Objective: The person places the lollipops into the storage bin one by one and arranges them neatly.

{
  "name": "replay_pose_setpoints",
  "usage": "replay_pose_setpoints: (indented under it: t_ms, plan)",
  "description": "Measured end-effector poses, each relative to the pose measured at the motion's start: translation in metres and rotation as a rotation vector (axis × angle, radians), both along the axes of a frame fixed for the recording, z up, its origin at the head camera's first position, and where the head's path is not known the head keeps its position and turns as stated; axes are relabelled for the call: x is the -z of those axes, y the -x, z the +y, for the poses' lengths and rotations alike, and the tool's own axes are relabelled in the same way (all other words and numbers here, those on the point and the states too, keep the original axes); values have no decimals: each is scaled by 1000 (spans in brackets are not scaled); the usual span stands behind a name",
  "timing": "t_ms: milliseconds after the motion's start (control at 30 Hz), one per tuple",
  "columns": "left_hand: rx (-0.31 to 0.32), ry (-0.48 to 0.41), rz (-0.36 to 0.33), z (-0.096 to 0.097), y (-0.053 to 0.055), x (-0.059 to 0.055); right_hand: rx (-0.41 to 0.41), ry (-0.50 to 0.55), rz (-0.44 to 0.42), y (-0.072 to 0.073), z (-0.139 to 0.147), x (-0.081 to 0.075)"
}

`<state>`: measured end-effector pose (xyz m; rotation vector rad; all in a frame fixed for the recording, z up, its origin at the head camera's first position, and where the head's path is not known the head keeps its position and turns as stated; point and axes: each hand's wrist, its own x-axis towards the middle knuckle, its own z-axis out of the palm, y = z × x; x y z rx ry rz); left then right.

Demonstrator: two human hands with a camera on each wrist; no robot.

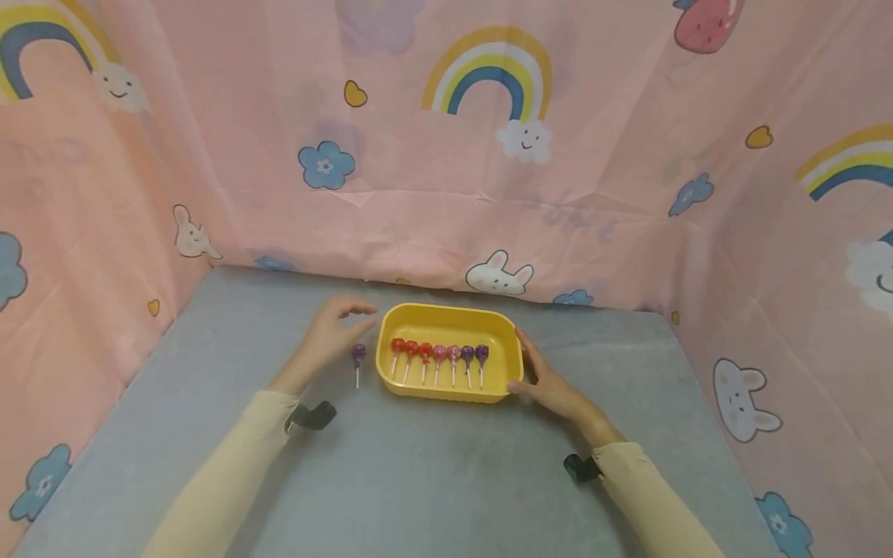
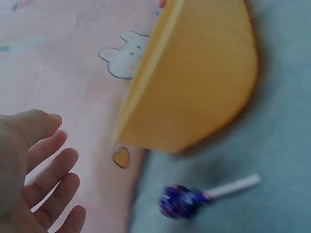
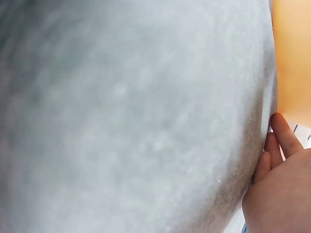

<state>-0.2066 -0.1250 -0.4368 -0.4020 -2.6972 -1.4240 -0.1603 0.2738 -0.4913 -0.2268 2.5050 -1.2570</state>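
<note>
A yellow plastic tray [image 1: 446, 394] holds a row of several wrapped lollipops, red [image 1: 412, 349], pink [image 1: 439, 353] and purple [image 1: 482, 353], sticks toward the front. One more purple lollipop [image 1: 359, 353] lies on the table just left of the tray; the left wrist view shows its purple wrapper and white stick. My left hand [image 1: 333, 335] hovers beside the tray's left end, fingers apart and holding nothing. At the right end, my right hand [image 1: 551, 386] touches the tray, fingers along its side and thumb at the front corner. In the right wrist view, extended fingertips meet the tray's wall.
The tray stands on a grey cloth-covered table [image 1: 432, 480]. Pink printed curtain [image 1: 600, 93] hangs behind and on both sides, close to the table's edges. Each wrist carries a black strap-on camera mount [image 1: 312, 416].
</note>
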Motion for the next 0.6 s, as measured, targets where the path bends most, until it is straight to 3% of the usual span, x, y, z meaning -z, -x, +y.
replay_pose_setpoints:
  t_ms: [267,433,600]
  plan:
    - [-11,57,-57,-15,2,38,-2,12,16,2,3,7]
    - [-24,107,-61,-18,3,52,-8,16,22,2,3,6]
    - [-30,162,-77,-19,0,59,-5,8,22,1,3,6]
